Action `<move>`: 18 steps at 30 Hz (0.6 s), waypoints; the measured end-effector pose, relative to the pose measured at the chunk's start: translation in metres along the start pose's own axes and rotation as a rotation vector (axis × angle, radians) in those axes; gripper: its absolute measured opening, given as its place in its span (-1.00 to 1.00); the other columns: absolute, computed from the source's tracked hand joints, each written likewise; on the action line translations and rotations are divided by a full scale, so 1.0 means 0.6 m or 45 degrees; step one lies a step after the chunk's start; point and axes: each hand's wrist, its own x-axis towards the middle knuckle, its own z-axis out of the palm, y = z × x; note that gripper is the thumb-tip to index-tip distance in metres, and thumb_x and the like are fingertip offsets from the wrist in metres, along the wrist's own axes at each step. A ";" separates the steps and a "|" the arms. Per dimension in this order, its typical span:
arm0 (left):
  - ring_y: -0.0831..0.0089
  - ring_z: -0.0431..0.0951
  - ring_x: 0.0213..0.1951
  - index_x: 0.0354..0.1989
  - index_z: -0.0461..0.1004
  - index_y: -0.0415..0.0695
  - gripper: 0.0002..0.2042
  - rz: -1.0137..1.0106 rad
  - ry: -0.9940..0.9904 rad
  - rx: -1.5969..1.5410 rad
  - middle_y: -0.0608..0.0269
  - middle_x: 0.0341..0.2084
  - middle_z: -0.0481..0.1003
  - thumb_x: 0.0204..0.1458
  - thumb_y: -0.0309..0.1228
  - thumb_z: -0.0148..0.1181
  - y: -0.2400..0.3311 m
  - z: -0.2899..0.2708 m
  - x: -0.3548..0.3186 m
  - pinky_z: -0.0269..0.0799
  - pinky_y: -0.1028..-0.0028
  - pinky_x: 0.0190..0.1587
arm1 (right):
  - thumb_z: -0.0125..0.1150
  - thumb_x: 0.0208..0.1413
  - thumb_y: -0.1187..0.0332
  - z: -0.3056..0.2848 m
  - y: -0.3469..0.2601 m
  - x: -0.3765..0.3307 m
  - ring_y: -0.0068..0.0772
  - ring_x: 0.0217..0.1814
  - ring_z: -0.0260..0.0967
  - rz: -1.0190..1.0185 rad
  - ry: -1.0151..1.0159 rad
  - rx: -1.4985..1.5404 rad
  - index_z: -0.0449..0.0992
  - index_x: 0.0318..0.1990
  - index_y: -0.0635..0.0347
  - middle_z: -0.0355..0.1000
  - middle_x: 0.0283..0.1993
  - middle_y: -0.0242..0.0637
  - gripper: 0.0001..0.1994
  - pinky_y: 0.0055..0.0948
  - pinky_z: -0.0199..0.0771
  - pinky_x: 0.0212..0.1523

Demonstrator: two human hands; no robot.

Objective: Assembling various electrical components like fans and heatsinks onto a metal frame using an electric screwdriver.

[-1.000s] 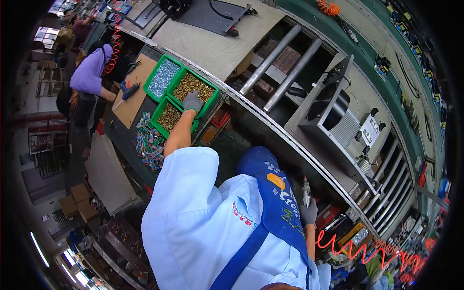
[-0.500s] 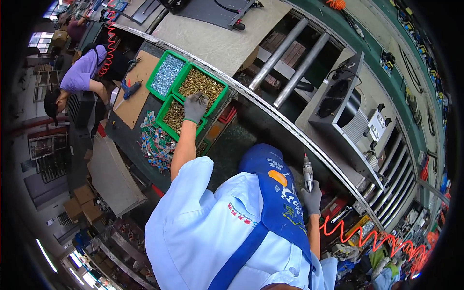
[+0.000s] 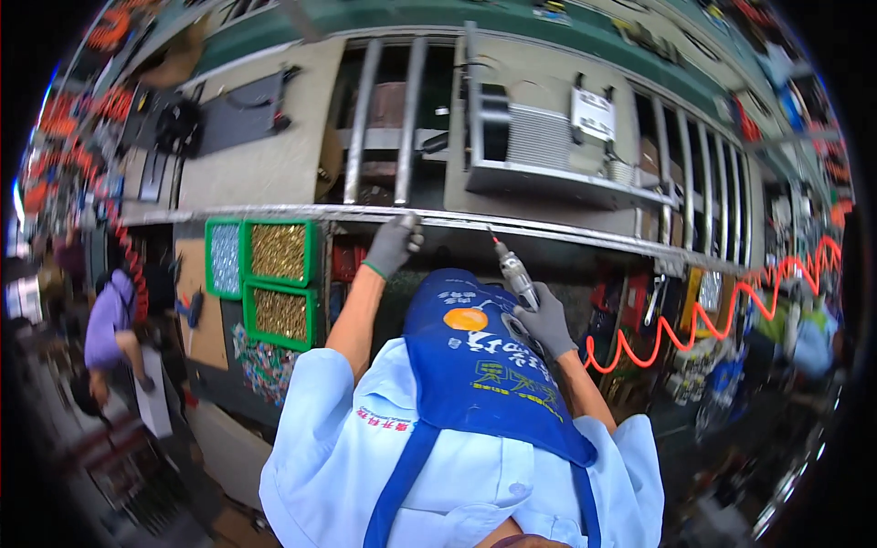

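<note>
We hold a pneumatic screwdriver (image 3: pixel 513 272) in our right hand (image 3: pixel 546 320): a slim metal barrel, ribbed and silvery, tapering to a thin bit with a reddish tip that points up at the front edge of the worktop (image 3: pixel 548 224). The grip of that hand is wrapped tight around the lower barrel, grey knit glove fingers pressed together on it. An orange coiled air hose (image 3: pixel 694 321) loops away to the right below the worktop edge, glossy and springy in shape.

Our left hand (image 3: pixel 393 245), also in a grey glove with a green cuff, rests on the metal front rail of the worktop, fingers curled over the rail; whether they pinch anything small we cannot tell.

On the worktop, just past the rail, sits a grey metal assembly (image 3: pixel 539 146) with a finned grille and flat sheet-metal sides, near the right half. Two pale parallel bars (image 3: pixel 384 119) run back from the front edge beside it.

At the left, below the rail, stand green plastic bins (image 3: pixel 315 265): two hold brass-coloured screws, one holds silvery ones. We wear a pale blue shirt and a blue apron (image 3: pixel 484 365). Further left, another person in a purple top (image 3: pixel 108 315) bends over.
</note>
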 end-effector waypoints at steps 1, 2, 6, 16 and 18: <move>0.60 0.37 -0.48 -0.21 0.41 -0.12 -0.76 -0.115 -0.088 0.079 0.39 -0.47 0.39 0.24 -0.18 0.08 -0.016 0.050 0.022 0.29 0.60 -0.49 | 0.30 -0.12 0.30 -0.005 0.000 -0.007 0.05 -0.12 0.53 0.004 0.014 0.044 0.40 0.00 0.24 0.51 -0.22 0.10 -0.52 -0.17 0.48 -0.14; 0.63 0.36 -0.47 -0.17 0.41 -0.11 -0.73 -0.068 -0.107 0.193 0.42 -0.47 0.37 0.20 -0.15 0.13 -0.039 0.099 0.035 0.29 0.65 -0.49 | 0.31 -0.12 0.29 -0.010 0.001 -0.015 0.07 -0.11 0.52 0.002 0.025 0.086 0.40 0.00 0.23 0.52 -0.22 0.10 -0.53 -0.16 0.48 -0.13; 0.63 0.46 -0.45 -0.12 0.48 -0.19 -0.78 -0.117 -0.326 0.296 0.35 -0.43 0.48 0.19 -0.30 0.17 -0.082 0.231 0.079 0.37 0.65 -0.45 | 0.31 -0.10 0.29 -0.037 0.014 -0.048 0.12 -0.13 0.51 0.065 0.095 0.155 0.39 -0.03 0.22 0.52 -0.23 0.08 -0.55 -0.15 0.48 -0.13; 0.64 0.41 -0.61 -0.21 0.51 -0.19 -0.84 -0.367 -0.510 0.816 0.27 -0.52 0.52 0.11 -0.39 0.25 -0.120 0.356 0.108 0.31 0.66 -0.59 | 0.33 -0.11 0.25 -0.077 0.125 -0.105 -0.01 -0.17 0.52 0.114 0.163 0.440 0.43 -0.05 0.23 0.52 -0.25 0.03 -0.56 -0.21 0.46 -0.15; 0.63 0.39 -0.65 -0.22 0.51 -0.19 -0.84 -0.434 -0.553 0.774 0.27 -0.54 0.52 0.12 -0.39 0.24 -0.118 0.367 0.115 0.30 0.64 -0.62 | 0.34 -0.11 0.24 -0.089 0.137 -0.103 -0.08 -0.19 0.53 0.132 0.076 0.565 0.44 -0.05 0.24 0.52 -0.26 0.01 -0.55 -0.24 0.46 -0.16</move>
